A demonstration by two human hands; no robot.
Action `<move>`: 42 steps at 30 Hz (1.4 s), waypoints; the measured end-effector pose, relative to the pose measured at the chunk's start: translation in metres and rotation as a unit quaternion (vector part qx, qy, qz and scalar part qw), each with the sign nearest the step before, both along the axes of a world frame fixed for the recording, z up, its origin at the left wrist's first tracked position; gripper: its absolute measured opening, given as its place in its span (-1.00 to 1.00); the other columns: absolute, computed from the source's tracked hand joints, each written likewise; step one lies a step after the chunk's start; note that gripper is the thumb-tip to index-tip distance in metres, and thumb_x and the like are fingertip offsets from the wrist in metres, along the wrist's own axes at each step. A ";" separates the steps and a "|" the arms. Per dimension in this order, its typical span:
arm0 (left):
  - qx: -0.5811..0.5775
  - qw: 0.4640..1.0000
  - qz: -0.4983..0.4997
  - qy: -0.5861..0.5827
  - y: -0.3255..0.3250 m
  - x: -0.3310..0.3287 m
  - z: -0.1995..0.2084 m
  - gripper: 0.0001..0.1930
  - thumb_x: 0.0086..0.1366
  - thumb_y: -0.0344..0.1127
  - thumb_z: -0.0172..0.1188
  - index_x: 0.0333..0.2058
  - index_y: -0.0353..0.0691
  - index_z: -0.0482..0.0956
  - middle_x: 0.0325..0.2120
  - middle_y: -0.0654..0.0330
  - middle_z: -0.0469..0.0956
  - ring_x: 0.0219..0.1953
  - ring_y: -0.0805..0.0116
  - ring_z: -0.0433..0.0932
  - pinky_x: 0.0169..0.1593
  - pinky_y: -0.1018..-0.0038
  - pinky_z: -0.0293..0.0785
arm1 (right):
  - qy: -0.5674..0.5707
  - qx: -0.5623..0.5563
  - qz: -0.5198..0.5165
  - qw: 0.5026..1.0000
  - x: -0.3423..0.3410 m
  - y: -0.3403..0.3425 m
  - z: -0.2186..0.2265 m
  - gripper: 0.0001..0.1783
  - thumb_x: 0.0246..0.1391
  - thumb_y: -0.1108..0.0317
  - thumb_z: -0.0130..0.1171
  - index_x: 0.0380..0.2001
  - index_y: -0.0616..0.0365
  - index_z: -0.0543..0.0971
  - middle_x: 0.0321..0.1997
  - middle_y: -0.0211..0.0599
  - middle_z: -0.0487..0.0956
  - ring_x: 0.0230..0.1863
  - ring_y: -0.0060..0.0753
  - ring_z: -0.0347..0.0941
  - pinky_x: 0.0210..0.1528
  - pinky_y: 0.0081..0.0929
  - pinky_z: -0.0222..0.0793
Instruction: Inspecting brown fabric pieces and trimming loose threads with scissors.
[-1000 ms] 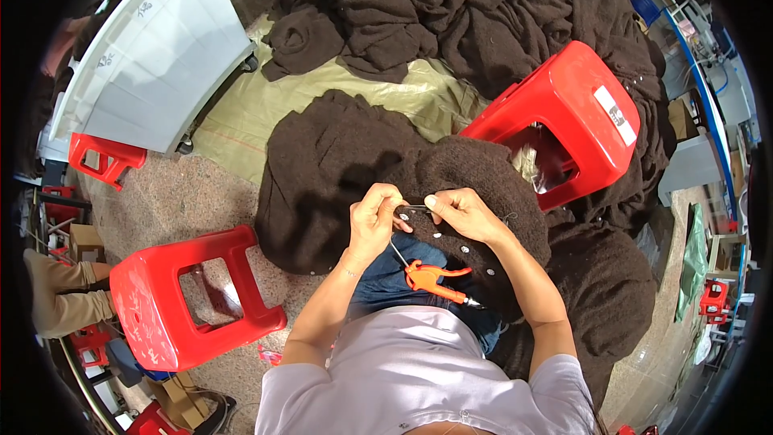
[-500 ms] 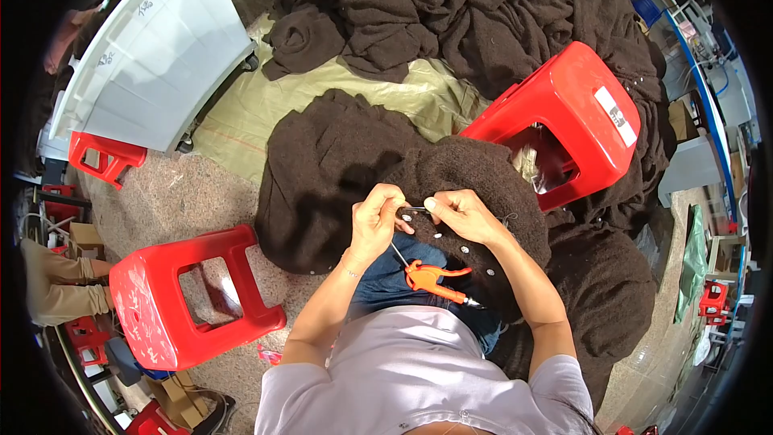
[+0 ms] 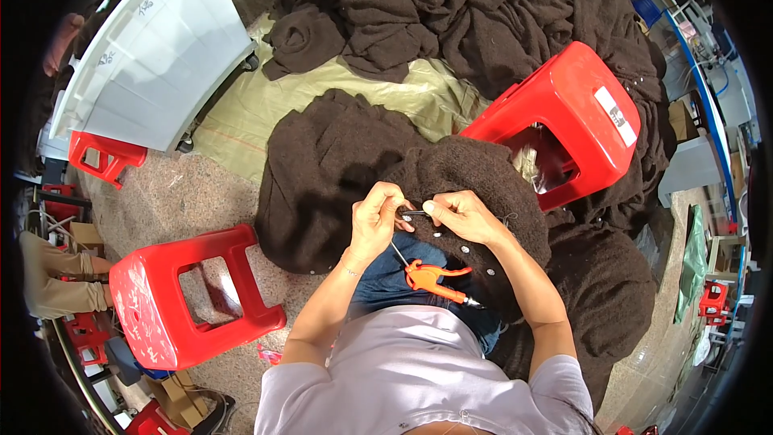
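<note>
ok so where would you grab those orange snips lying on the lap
Best by the orange handle, the thick part lying across the jeans, reached from the left hand side above. The dark tip points toward the person's right and lies against the brown sweater, so coming from there risks the blades and snagging the knit.

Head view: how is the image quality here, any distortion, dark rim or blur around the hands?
Head view: strong fisheye bending, the white bin edges curve; a black vignette rings the frame; even lighting with soft shadows; left hand, right hand and dark brown knit garment are sharp; the rim is smeared.
</note>
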State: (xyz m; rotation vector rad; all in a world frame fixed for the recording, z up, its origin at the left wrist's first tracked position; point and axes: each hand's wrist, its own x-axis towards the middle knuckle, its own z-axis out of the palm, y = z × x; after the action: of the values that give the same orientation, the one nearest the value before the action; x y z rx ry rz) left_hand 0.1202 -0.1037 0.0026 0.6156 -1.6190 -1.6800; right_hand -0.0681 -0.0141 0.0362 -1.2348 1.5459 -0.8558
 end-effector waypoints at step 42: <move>0.298 0.936 0.142 -0.124 -0.022 0.035 -0.048 -0.68 0.35 -0.05 0.19 -0.37 -0.23 0.54 -0.48 0.12 0.62 -0.59 0.44 0.51 -0.50 0.61 0.42 | 0.628 -0.111 -0.362 0.680 -0.249 0.083 0.023 -0.64 0.21 0.33 0.06 0.05 0.20 0.45 -0.17 0.10 0.46 -0.23 0.20 0.49 -0.23 0.01 0.44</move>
State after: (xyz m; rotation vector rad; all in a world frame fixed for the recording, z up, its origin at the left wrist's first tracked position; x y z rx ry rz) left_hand 0.1549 -0.1257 -0.0457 1.3411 -1.0826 -1.9208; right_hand -0.3168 0.0693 0.0590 -1.4656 3.2997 -0.6135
